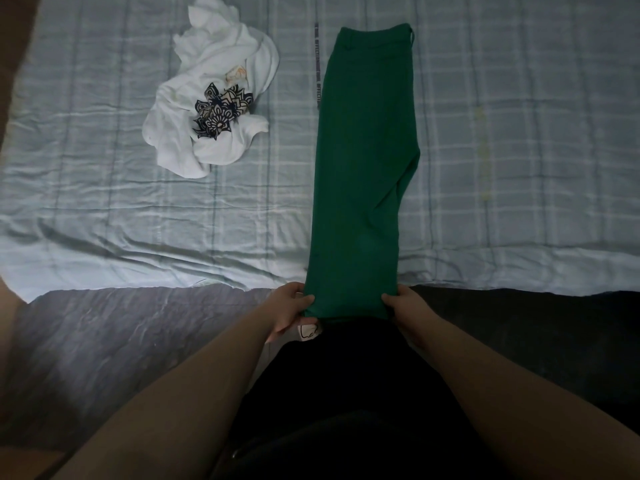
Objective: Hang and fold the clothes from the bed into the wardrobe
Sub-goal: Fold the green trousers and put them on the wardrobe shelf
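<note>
- The long green cotton trousers (pixel 360 168) lie flat on the pale blue checked bed sheet (pixel 519 133), one leg stacked on the other, waistband at the far end and hems at the near edge. That looks like preparation for folding.
- The person's left hand (pixel 292 308) pinches the near-left hem corner, thumb on top and fingers beneath.
- The right hand (pixel 403 306) grips the opposite hem corner the same way, so the hem end is stretched level between both hands, probably to carry it up towards the waistband.
- The crumpled white T-shirt with a dark mandala print (pixel 214 109) lies well apart to the left, untouched and yet to be folded.
- The wardrobe is out of view.
</note>
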Motion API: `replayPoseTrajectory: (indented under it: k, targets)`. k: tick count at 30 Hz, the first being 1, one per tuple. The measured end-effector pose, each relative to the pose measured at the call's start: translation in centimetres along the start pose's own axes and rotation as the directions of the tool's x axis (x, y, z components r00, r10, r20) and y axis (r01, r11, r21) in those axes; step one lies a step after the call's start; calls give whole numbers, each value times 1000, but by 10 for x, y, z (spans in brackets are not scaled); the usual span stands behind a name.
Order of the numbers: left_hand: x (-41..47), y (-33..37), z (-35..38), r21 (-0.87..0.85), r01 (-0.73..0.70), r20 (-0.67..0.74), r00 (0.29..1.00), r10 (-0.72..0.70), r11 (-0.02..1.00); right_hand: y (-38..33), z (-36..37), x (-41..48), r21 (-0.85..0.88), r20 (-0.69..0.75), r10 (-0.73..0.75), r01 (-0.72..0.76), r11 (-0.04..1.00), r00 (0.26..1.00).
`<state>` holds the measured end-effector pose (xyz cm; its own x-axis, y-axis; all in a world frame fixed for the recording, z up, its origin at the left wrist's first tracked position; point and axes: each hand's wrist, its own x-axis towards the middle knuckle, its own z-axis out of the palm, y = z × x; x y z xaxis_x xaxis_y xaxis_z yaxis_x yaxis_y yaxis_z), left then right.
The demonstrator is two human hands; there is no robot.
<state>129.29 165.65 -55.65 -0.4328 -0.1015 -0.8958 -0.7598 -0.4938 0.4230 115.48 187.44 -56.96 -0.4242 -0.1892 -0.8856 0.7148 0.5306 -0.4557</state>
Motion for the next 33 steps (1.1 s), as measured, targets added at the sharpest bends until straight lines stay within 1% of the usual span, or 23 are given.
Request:
replayPoseTrajectory:
  k: [4, 7, 11, 14, 16, 17, 19, 22, 23, 24, 26, 28, 33]
  targets:
    - [-14, 1, 4, -14, -84, -79, 993, 82, 996, -4, 2, -21, 25, 16, 15, -15, 1000, 1000]
    - [-29, 9, 3, -22, -179, -113, 978, 175, 984, -9, 1, -39, 42, -30, -6, 8, 999, 1000]
    - [-50, 31, -1, -10, -254, -50, 966, 253, 967, -29, -5, -67, 18, -115, -154, 157, 987, 981]
    - [-60, 57, -1, 17, -285, -40, 958, 285, 958, -58, -10, -82, -44, -121, -257, 254, 966, 959]
    - [-63, 82, 3, 29, -332, -61, 941, 333, 943, -85, -12, -89, -44, -110, -299, 296, 954, 948]
    - [-63, 95, 5, 9, -342, -89, 936, 342, 939, -101, -13, -90, -36, -108, -310, 308, 951, 945]
    - [-60, 126, 10, -91, -324, -124, 942, 313, 941, -137, -16, -89, -14, -113, -317, 317, 948, 942]
    - [-54, 178, 16, -208, -292, -81, 956, 281, 934, -195, -27, -79, 174, -92, -240, 253, 952, 966]
    - [-52, 198, 18, -201, -295, -65, 956, 287, 934, -215, -32, -74, 214, -79, -243, 254, 943, 967]
    - [-48, 216, 20, -157, -307, -55, 952, 302, 939, -233, -37, -68, 216, -73, -262, 272, 938, 962]
    - [-37, 252, 25, 8, -354, -63, 933, 354, 935, -268, -46, -53, 174, -48, -327, 330, 928, 944]
    - [-21, 288, 33, 110, -386, -90, 914, 396, 916, -302, -55, -29, 106, -45, -377, 379, 919, 925]
    - [25, 361, 46, 188, -438, -217, 854, 472, 879, -363, -68, 37, -48, -72, -456, 454, 890, 887]
